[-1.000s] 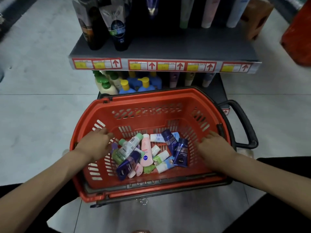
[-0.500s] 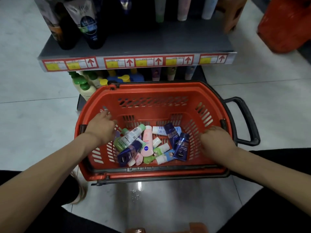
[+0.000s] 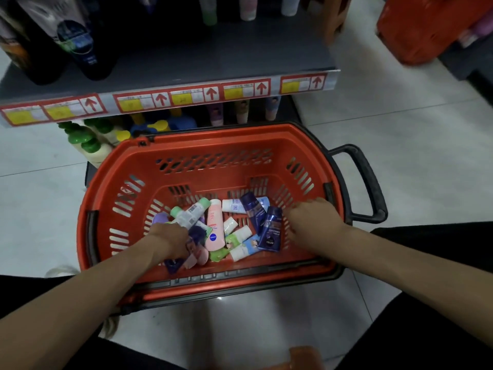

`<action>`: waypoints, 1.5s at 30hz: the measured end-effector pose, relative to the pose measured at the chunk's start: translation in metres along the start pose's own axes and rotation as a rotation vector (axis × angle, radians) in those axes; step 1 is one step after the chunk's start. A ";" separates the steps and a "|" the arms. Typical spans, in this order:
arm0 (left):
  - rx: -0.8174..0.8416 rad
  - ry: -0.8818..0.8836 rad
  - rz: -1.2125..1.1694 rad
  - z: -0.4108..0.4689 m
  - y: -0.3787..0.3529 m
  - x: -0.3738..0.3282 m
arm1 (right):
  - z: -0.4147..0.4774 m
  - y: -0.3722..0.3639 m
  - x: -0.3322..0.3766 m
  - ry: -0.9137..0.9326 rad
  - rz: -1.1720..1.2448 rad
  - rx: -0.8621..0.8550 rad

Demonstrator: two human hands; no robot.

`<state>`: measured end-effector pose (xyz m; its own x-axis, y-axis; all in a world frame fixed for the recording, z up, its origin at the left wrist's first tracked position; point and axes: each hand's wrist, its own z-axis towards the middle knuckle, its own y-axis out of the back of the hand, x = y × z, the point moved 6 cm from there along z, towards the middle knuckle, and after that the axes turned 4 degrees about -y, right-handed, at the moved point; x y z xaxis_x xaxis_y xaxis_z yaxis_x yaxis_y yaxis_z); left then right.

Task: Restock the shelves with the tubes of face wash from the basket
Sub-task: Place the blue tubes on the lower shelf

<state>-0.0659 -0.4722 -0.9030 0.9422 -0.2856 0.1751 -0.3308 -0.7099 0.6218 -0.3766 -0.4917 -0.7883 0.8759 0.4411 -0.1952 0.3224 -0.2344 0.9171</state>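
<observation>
Reaching down from above, the person has both bare hands inside a red basket point(image 3: 213, 133) that sits on the pale tiled floor point(image 3: 400, 161) just in front of a low grey shelf point(image 3: 186, 57). The tubes of face wash point(image 3: 238, 236) lie in a loose heap on the basket's bottom, none upright: a pink tube point(image 3: 215, 225) lies near the middle, a white tube with a green cap point(image 3: 192, 211) slants to its left, and two dark blue tubes point(image 3: 272, 231) lie side by side to its right, with small white and pale green ones scattered between and below them. The left hand point(image 3: 170, 241) is pushed knuckles-up into the left side of the heap, its fingers buried among the tubes, so I cannot tell whether they have closed on one. The right hand point(image 3: 314, 218) rests against the slotted right wall of the basket, just beside the dark blue tubes, its fingers loosely bent and holding nothing. A black handle point(image 3: 369, 182) juts from the basket's right side. Along the shelf's front edge runs a strip of price labels point(image 3: 165, 98) in yellow with red arrows. Dark bottles point(image 3: 85, 46) stand at the shelf's left, and pale tubes point(image 3: 248, 9) stand toward its back. Under the shelf, bottles with green caps point(image 3: 80, 137) stand just beyond the basket's far left corner. Another red basket point(image 3: 421, 28) shows at the upper right.
</observation>
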 end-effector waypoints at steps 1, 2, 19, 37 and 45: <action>0.027 0.005 0.007 0.003 -0.003 -0.001 | 0.000 0.001 0.001 0.003 0.012 0.002; 0.041 0.012 -0.006 0.006 -0.004 -0.001 | 0.001 0.001 0.002 0.007 0.023 0.002; -0.076 0.094 -0.189 0.018 0.024 0.013 | -0.004 0.045 0.029 0.119 0.040 -0.089; -0.290 0.010 -1.482 -0.053 0.157 -0.004 | 0.015 0.102 0.024 -0.030 0.234 -0.164; -0.140 -0.059 -2.082 -0.107 0.203 -0.013 | 0.042 0.152 0.014 -0.101 0.571 -0.338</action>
<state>-0.1399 -0.5437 -0.6975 -0.1799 0.6728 -0.7176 0.9836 0.1117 -0.1419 -0.3002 -0.5571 -0.6663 0.9102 0.2413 0.3366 -0.3176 -0.1151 0.9412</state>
